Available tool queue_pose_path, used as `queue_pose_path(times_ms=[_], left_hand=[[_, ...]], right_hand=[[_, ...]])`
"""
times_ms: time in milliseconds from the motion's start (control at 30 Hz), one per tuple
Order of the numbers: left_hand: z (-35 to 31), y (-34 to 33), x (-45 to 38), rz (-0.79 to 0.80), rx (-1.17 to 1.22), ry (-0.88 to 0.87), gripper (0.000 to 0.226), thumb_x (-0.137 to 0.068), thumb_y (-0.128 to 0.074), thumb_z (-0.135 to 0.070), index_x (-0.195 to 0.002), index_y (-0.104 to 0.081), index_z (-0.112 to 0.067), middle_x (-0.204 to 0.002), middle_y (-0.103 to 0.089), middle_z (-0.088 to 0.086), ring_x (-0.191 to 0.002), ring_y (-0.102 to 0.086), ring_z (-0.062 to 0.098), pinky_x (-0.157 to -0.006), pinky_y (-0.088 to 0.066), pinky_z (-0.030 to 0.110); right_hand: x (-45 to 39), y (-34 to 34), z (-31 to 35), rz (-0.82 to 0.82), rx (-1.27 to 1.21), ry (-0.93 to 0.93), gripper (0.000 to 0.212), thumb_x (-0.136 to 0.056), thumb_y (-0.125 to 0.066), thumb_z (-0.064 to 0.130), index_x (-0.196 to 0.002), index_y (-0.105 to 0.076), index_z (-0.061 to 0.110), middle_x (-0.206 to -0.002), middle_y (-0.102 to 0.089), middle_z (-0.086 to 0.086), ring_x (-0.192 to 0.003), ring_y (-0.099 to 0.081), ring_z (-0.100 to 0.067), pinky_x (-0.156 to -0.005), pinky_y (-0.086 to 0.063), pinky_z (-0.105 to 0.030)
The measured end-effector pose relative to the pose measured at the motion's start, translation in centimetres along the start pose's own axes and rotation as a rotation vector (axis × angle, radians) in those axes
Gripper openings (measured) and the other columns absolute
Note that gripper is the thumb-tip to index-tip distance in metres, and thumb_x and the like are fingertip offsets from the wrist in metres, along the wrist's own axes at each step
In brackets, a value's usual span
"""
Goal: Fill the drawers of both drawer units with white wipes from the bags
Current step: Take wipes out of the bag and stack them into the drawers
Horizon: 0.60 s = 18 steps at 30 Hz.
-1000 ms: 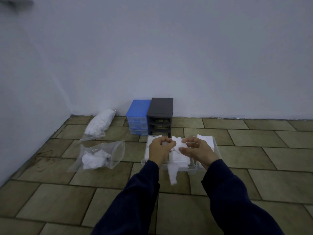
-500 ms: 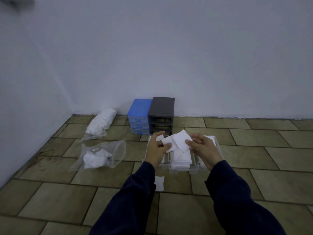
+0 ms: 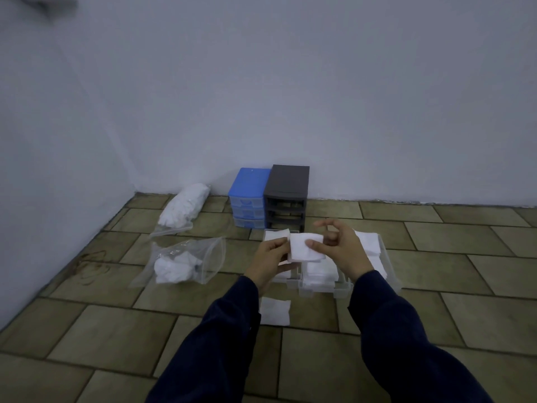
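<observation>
While two drawer units stand against the wall, the blue unit (image 3: 249, 196) keeps its three drawers in and the grey unit (image 3: 287, 193) just right of it shows three open slots. Left of the blue unit lie two bags: a full bag (image 3: 183, 207) and an open bag (image 3: 186, 261). Before the grey unit sit three clear drawers (image 3: 386, 257) holding wipes. Both the left hand (image 3: 268, 264) and right hand (image 3: 344, 251) pinch one white wipe (image 3: 305, 247) above them; one dropped wipe (image 3: 274, 311) lies nearer.
</observation>
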State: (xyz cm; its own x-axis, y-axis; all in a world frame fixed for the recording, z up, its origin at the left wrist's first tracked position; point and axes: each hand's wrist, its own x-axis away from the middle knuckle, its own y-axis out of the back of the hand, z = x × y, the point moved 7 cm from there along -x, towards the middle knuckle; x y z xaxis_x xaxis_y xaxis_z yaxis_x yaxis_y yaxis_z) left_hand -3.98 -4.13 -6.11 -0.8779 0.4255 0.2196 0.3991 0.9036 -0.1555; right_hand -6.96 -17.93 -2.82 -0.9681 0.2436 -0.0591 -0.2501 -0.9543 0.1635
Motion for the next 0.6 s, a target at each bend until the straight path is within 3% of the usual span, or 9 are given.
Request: queue_pose_path(times_ms=[167,267,367,433,500,600], left_hand=[[0.0,1.0,0.3,-0.052,0.079,0.042,0.034,-0.098,-0.043,-0.033,-0.113,-0.061,-0.009,-0.102,-0.067,0.01,-0.096,-0.064,0.022,-0.081,-0.055,0.032],[-0.2,2.1,0.5,-0.075,-0.033,-0.005,0.026,-0.093,-0.054,-0.018,-0.112,-0.062,0.0,-0.107,-0.064,0.014,-0.091,-0.064,0.018,-0.075,-0.057,0.025],[-0.7,4.4,0.6,-0.216,-0.065,-0.026,0.02,-0.092,-0.055,-0.009,-0.108,-0.061,0.001,-0.104,-0.063,0.012,-0.094,-0.062,0.022,-0.067,-0.056,0.021],[-1.2,6.4,0.6,-0.317,-0.056,-0.046,0.023,-0.092,-0.055,-0.008,-0.112,-0.059,0.002,-0.107,-0.062,0.012,-0.097,-0.059,0.023,-0.062,-0.055,0.017],[-1.7,8.0,0.8,-0.376,-0.103,-0.077,0.028,-0.093,-0.055,-0.008,-0.118,-0.057,0.004,-0.108,-0.06,0.011,-0.095,-0.057,0.02,-0.064,-0.053,0.018],[-1.6,9.7,0.9,-0.431,-0.146,-0.064,0.032,-0.092,-0.057,-0.01,-0.121,-0.056,0.004,-0.112,-0.06,0.012,-0.098,-0.056,0.021,-0.074,-0.051,0.025]], right_hand=[[-0.1,-0.9,0.3,-0.07,0.063,0.046,0.043,-0.075,-0.075,0.008,-0.108,-0.049,0.017,-0.082,-0.054,0.006,-0.07,-0.052,-0.004,-0.057,-0.048,-0.01],[-0.1,-2.0,0.2,-0.046,0.078,0.067,0.043,-0.074,-0.076,0.01,-0.106,-0.048,0.019,-0.083,-0.056,0.005,-0.073,-0.056,-0.008,-0.064,-0.05,-0.017],[-0.1,-2.9,-0.3,0.001,0.11,0.041,0.035,-0.075,-0.075,0.014,-0.1,-0.052,0.017,-0.081,-0.06,0.0,-0.076,-0.059,-0.016,-0.07,-0.052,-0.022],[0.3,-4.0,-1.0,0.139,0.188,-0.016,0.025,-0.077,-0.074,0.014,-0.092,-0.055,0.017,-0.082,-0.062,0.0,-0.073,-0.06,-0.013,-0.064,-0.05,-0.015],[1.2,-5.9,-2.1,0.375,0.322,-0.091,0.018,-0.08,-0.071,0.01,-0.086,-0.057,0.018,-0.084,-0.061,0.003,-0.066,-0.058,-0.008,-0.054,-0.048,-0.01],[2.5,-7.9,-3.8,0.569,0.537,-0.149,0.019,-0.081,-0.07,0.008,-0.097,-0.062,0.013,-0.099,-0.056,0.006,-0.068,-0.056,-0.009,-0.047,-0.046,-0.011]])
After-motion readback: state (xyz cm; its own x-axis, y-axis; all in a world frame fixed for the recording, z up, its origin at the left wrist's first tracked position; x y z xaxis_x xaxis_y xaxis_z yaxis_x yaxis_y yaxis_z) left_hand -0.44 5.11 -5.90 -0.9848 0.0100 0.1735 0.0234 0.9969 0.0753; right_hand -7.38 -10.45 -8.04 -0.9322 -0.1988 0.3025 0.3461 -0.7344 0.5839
